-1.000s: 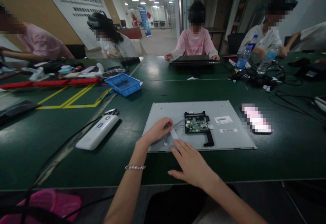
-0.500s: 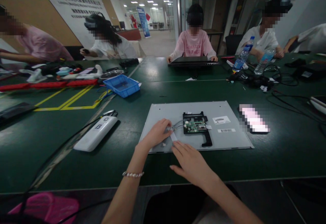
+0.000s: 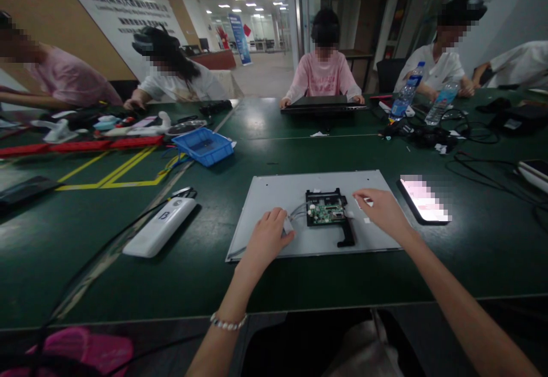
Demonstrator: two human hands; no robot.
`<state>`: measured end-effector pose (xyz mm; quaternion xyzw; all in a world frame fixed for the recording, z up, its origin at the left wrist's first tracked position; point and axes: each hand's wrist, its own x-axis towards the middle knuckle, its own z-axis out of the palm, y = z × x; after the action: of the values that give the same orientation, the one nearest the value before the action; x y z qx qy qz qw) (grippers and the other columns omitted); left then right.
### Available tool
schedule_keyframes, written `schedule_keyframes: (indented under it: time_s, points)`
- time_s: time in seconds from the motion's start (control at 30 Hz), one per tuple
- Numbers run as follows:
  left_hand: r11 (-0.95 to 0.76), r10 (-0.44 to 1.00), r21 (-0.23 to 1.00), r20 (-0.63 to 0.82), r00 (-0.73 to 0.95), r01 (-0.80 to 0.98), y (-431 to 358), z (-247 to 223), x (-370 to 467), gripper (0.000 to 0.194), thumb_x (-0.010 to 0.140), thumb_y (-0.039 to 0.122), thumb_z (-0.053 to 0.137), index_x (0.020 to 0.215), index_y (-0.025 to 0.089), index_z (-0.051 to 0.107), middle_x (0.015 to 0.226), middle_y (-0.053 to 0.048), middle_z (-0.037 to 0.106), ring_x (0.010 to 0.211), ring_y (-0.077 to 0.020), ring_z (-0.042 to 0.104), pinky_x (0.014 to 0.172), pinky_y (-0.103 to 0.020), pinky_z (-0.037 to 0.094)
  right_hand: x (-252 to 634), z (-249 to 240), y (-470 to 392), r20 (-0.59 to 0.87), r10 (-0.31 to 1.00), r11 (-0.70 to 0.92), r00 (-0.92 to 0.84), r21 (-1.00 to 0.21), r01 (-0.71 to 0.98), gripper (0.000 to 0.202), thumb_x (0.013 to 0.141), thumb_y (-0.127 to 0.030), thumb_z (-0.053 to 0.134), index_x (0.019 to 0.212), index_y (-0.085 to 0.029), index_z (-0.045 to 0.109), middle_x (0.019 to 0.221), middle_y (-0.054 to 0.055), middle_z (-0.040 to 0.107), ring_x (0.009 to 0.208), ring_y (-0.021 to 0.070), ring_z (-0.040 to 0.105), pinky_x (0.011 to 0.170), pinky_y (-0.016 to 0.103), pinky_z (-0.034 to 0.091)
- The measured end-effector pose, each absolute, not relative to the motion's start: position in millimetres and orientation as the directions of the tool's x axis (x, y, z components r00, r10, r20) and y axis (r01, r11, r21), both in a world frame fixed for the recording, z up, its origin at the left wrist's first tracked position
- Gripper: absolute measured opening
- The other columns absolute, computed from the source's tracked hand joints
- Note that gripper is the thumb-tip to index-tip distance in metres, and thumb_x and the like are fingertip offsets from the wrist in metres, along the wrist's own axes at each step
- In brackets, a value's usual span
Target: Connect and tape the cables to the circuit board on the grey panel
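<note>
A light grey flat panel (image 3: 248,205) lies on the green table, and a green circuit board (image 3: 326,211) in a black frame sits on its middle. My left hand (image 3: 269,234) rests on the panel's left part, its fingers bent over a small whitish piece (image 3: 287,227) beside the grey wires running to the board. Right of the board, my right hand (image 3: 379,208) hovers over the panel with thumb and fingertips together; what they hold, if anything, is too small to name.
A white power bank (image 3: 160,228) with a cable lies left of the panel, a lit phone (image 3: 423,200) right. Beyond stand a blue tray (image 3: 205,147) and bottles (image 3: 406,94). Several people sit around the table. A pink basket (image 3: 85,348) is below the edge.
My right hand has moved from the panel's lower left, near my left hand, to the right of the board, its fingers now pinched. My left hand has shifted slightly and covers the whitish piece.
</note>
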<state>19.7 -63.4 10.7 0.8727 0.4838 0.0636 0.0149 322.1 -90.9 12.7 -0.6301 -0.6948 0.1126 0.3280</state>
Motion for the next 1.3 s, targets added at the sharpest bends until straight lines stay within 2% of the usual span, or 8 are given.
schedule_keyframes:
  time_s: [0.23,0.43,0.53,0.63,0.83,0.97,1.1,1.3]
  points:
    - [-0.489,0.870,0.150,0.153,0.469,0.859,-65.9,8.5,23.3,0.031,0.078,0.035,0.061,0.100,0.017,0.050,0.104,-0.008,0.052,0.095,-0.0239,0.052,0.081,-0.037,0.044,337.9,-14.5,-58.1,0.284,0.957,0.239,-0.062,-0.649,0.722,0.020,0.080,-0.027,0.052,0.088,-0.019,0.068,0.089,0.005,0.069,0.079,0.0179,0.063,0.068,0.028,0.049]
    - [-0.513,0.841,0.242,0.335,0.425,0.824,-70.4,14.2,28.2,0.019,0.085,0.027,0.053,0.101,0.018,0.049,0.103,-0.008,0.052,0.097,-0.0226,0.051,0.085,-0.037,0.043,333.3,-32.5,-66.6,0.272,0.962,0.205,-0.030,-0.640,0.740,0.019,0.081,-0.029,0.052,0.086,-0.019,0.067,0.087,0.006,0.066,0.072,0.0165,0.060,0.071,0.031,0.047]
    - [-0.553,0.816,0.188,0.319,0.482,0.812,-80.7,22.1,29.5,0.018,0.087,0.026,0.050,0.103,0.019,0.049,0.104,-0.008,0.052,0.098,-0.0224,0.050,0.086,-0.037,0.042,334.0,-27.9,-72.9,0.188,0.975,0.216,-0.117,-0.697,0.683,0.018,0.081,-0.030,0.053,0.089,-0.021,0.067,0.092,0.006,0.064,0.076,0.0164,0.060,0.070,0.030,0.047]
    - [-0.581,0.799,0.042,0.220,0.560,0.813,-93.1,28.6,30.5,0.024,0.085,0.030,0.055,0.106,0.019,0.050,0.105,-0.008,0.053,0.097,-0.0243,0.050,0.083,-0.038,0.041,335.2,-22.1,-78.5,0.140,0.975,0.220,-0.173,-0.710,0.669,0.018,0.079,-0.031,0.057,0.092,-0.022,0.067,0.096,0.006,0.063,0.081,0.0175,0.059,0.072,0.031,0.047]
    - [-0.590,0.783,-0.178,0.112,0.612,0.787,-104.4,31.2,33.7,0.011,0.086,0.024,0.051,0.094,0.017,0.056,0.099,-0.008,0.055,0.091,-0.0250,0.050,0.076,-0.038,0.039,335.3,-20.3,-82.4,0.108,0.973,0.219,-0.202,-0.701,0.679,0.022,0.074,-0.029,0.063,0.095,-0.022,0.066,0.098,0.006,0.060,0.088,0.0184,0.058,0.076,0.032,0.046]
    - [-0.586,0.783,-0.203,0.105,0.613,0.784,-103.5,26.5,35.3,0.014,0.087,0.015,0.044,0.090,0.018,0.057,0.093,-0.008,0.056,0.086,-0.0246,0.051,0.073,-0.038,0.038,333.7,-21.7,-82.4,0.109,0.976,0.211,-0.191,-0.707,0.675,0.016,0.073,-0.027,0.063,0.087,-0.021,0.067,0.096,0.005,0.061,0.088,0.0181,0.058,0.079,0.033,0.045]
    - [-0.584,0.791,-0.180,0.093,0.604,0.792,-101.8,25.2,36.3,0.019,0.085,0.010,0.041,0.086,0.018,0.058,0.091,-0.009,0.058,0.083,-0.0245,0.052,0.070,-0.038,0.038,334.9,-23.2,-81.4,0.107,0.984,0.172,-0.142,-0.771,0.613,0.012,0.077,-0.029,0.058,0.080,-0.020,0.064,0.083,0.003,0.064,0.076,0.0168,0.060,0.070,0.030,0.047]
    - [-0.532,0.795,-0.188,0.224,0.564,0.825,-96.4,38.2,30.5,0.021,0.088,0.012,0.039,0.091,0.019,0.059,0.097,-0.009,0.059,0.088,-0.0244,0.052,0.074,-0.038,0.038,349.1,-26.1,-76.9,0.168,0.979,0.045,0.119,-0.739,0.672,0.018,0.076,-0.035,0.056,0.078,-0.019,0.064,0.076,0.003,0.066,0.073,0.0185,0.062,0.067,0.030,0.046]
